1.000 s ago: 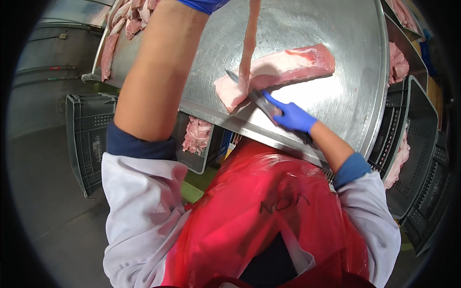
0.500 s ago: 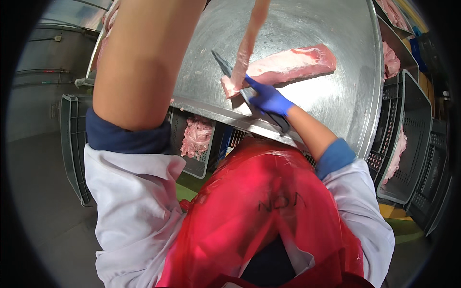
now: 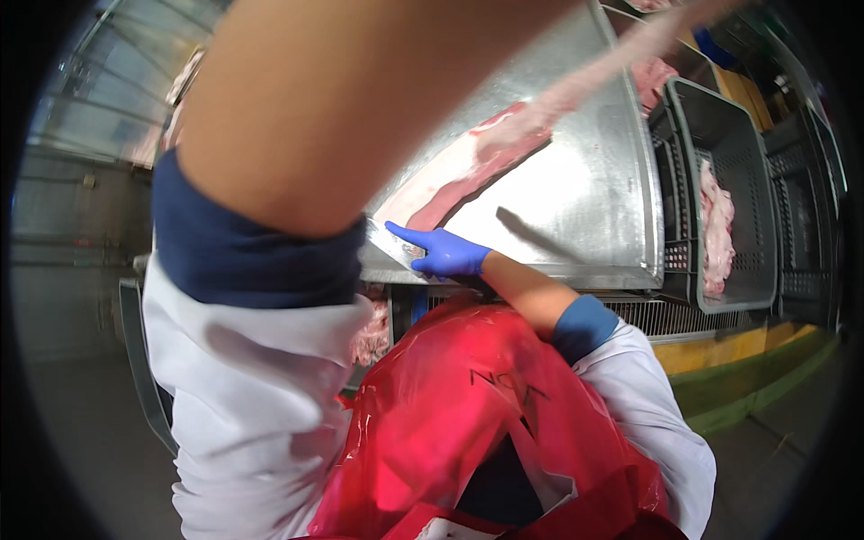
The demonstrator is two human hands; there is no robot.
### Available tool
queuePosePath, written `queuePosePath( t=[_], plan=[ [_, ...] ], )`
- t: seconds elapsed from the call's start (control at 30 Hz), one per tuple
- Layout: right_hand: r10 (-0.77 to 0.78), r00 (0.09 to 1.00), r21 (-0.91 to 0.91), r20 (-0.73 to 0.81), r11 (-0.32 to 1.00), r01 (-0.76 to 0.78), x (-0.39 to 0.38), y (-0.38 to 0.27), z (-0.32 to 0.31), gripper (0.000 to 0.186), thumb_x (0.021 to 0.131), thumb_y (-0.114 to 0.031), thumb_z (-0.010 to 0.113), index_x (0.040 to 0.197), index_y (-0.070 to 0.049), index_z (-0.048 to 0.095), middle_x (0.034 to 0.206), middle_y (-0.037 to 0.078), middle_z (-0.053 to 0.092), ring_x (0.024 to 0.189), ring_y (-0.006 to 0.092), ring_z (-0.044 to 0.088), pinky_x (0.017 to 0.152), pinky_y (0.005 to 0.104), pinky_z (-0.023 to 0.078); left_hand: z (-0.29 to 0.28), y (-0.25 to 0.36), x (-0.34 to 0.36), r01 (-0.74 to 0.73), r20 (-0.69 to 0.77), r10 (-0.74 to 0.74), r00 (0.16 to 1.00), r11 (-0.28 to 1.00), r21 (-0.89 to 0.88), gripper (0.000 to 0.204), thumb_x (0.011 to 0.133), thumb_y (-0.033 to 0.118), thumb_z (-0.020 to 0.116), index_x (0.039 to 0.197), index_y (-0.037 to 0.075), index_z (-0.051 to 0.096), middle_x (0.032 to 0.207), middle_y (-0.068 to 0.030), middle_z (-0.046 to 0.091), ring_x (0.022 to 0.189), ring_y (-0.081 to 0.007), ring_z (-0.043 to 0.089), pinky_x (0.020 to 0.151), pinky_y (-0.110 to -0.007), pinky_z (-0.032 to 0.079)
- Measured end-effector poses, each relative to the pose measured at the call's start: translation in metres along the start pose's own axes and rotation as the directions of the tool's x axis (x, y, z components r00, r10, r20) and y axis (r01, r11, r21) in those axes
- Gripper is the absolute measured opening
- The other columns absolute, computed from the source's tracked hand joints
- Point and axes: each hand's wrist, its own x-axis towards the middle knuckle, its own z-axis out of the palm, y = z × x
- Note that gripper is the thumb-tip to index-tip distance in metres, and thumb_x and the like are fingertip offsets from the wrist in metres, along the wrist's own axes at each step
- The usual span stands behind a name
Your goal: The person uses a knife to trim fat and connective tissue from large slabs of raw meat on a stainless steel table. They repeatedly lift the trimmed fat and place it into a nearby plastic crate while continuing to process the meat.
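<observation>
My right hand, in a blue glove, is closed on a knife at the near edge of the metal table. Its blade points up and left, close to the near end of a long pink piece of meat. That piece lies slantwise on the table, with a pale fat layer on top. My left forearm crosses the upper left of the view, and its hand is beyond the top edge. A thin strip of meat, smeared by motion, stretches over the far end of the large piece toward the upper right.
At the right stands a grey crate with a pale piece of meat inside. More meat sits beyond the table's right edge. Below the near edge, partly behind my left sleeve, are pink trimmings.
The thin strip has swung from above the knife over to the upper right. My left arm has reached further right, and the view has turned. The knife stays in my right hand.
</observation>
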Motion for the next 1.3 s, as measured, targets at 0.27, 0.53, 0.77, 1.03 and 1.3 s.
queuePosePath(
  t=[0.27, 0.53, 0.77, 1.03, 1.3],
  plan=[
    [0.101, 0.696, 0.220, -0.711, 0.972, 0.085, -0.059, 0.092, -0.108, 0.087, 0.091, -0.010, 0.061, 0.162, -0.039, 0.019, 0.080, 0.007, 0.064, 0.054, 0.0127, 0.056, 0.054, 0.0296, 0.053, 0.036, -0.056, -0.002, -0.091, 0.147, 0.057, 0.988, 0.968, 0.234, 0.042, 0.100, 0.027, 0.063, 0.134, 0.002, 0.058, 0.128, -0.0156, 0.065, 0.109, -0.0230, 0.066, 0.100, -0.033, 0.052],
    [0.176, 0.519, 0.141, -0.836, 0.984, -0.107, -0.049, 0.115, -0.199, 0.087, 0.089, -0.009, 0.057, 0.163, -0.034, 0.018, 0.075, 0.014, 0.068, 0.059, 0.0203, 0.067, 0.060, 0.0350, 0.057, 0.150, -0.266, -0.375, 0.804, -0.297, -0.758, 0.580, 0.475, 0.357, 0.036, 0.090, 0.031, 0.069, 0.117, 0.008, 0.067, 0.121, -0.0181, 0.064, 0.107, -0.0388, 0.062, 0.096, -0.047, 0.050],
    [0.245, 0.533, 0.176, -0.810, 0.968, -0.177, -0.075, 0.121, -0.130, 0.087, 0.091, -0.004, 0.059, 0.163, -0.031, 0.018, 0.079, 0.012, 0.071, 0.060, 0.0147, 0.066, 0.057, 0.0314, 0.056, 0.180, -0.256, -0.395, 0.779, -0.415, -0.660, 0.626, 0.511, 0.363, 0.033, 0.094, 0.023, 0.064, 0.123, 0.008, 0.061, 0.128, -0.0147, 0.060, 0.113, -0.0391, 0.058, 0.097, -0.046, 0.048],
    [0.259, 0.580, 0.231, -0.772, 0.965, -0.123, -0.070, 0.127, -0.104, 0.086, 0.091, -0.009, 0.058, 0.163, -0.031, 0.017, 0.073, 0.011, 0.067, 0.057, 0.0185, 0.064, 0.057, 0.0337, 0.056, 0.180, -0.263, -0.396, 0.764, -0.436, -0.629, 0.644, 0.507, 0.398, 0.033, 0.093, 0.026, 0.064, 0.122, 0.010, 0.063, 0.128, -0.0145, 0.061, 0.109, -0.0380, 0.059, 0.096, -0.046, 0.048],
    [0.290, 0.710, 0.232, -0.642, 0.956, -0.181, -0.128, 0.117, -0.061, 0.085, 0.091, -0.010, 0.063, 0.163, -0.026, 0.020, 0.078, 0.005, 0.066, 0.063, 0.0130, 0.061, 0.062, 0.0300, 0.055, 0.182, -0.267, -0.389, 0.772, -0.482, -0.604, 0.635, 0.510, 0.379, 0.030, 0.091, 0.024, 0.065, 0.116, 0.009, 0.064, 0.118, -0.0152, 0.063, 0.101, -0.0378, 0.060, 0.090, -0.048, 0.049]
  ],
)
